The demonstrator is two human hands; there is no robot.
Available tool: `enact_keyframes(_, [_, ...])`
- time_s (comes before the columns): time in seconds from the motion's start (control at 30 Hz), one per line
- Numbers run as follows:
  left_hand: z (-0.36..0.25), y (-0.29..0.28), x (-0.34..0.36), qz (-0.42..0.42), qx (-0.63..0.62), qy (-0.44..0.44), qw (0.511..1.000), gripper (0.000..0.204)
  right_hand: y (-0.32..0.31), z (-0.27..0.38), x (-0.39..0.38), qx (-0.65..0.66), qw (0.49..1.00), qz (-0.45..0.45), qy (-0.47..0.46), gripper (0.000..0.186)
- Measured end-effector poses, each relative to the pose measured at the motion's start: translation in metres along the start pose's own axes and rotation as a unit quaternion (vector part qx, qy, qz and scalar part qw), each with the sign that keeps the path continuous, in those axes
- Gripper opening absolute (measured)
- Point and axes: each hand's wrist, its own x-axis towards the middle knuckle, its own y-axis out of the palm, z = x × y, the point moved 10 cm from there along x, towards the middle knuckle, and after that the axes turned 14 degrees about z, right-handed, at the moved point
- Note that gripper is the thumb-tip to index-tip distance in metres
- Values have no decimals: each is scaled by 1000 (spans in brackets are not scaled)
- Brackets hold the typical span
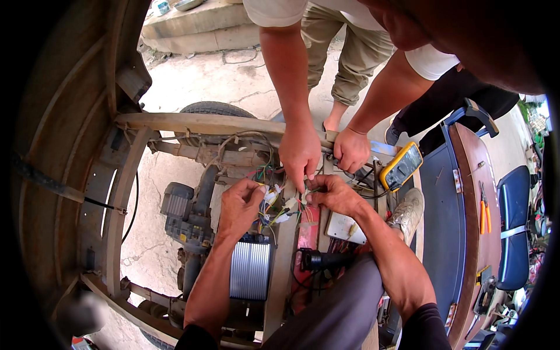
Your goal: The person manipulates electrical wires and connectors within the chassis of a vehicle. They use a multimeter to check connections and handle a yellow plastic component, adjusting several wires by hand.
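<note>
My left hand [238,204] is closed in a pinch at the left side of a bundle of thin coloured wires [272,201] with white plug connectors [283,218]. The exact wire between its fingertips is small and partly hidden. My right hand [338,197] pinches thin wires at the bundle's right side, just above a red-painted frame part [308,233]. Between my hands, another person's hand [300,153] reaches down, a finger at the wires. That person's other hand [352,149] rests closed on the frame bar beside a yellow multimeter [401,165].
A finned metal controller box [250,270] sits below my left hand, with a motor [178,199] left of it. Metal frame rails [204,122] surround the work. My knee [344,297] is close below. Orange-handled pliers [485,211] lie on a brown panel at right.
</note>
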Motion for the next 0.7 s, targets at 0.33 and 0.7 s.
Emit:
enact_keyframes(0.33, [2,3,2,10,4,4,1000,11,-8,-6,-1,133,990,-19,-47,47])
enact_keyframes(0.7, [4,1,1,16,-5,-19,1000,13,-5,-10,1,202,978,-7,-45,43])
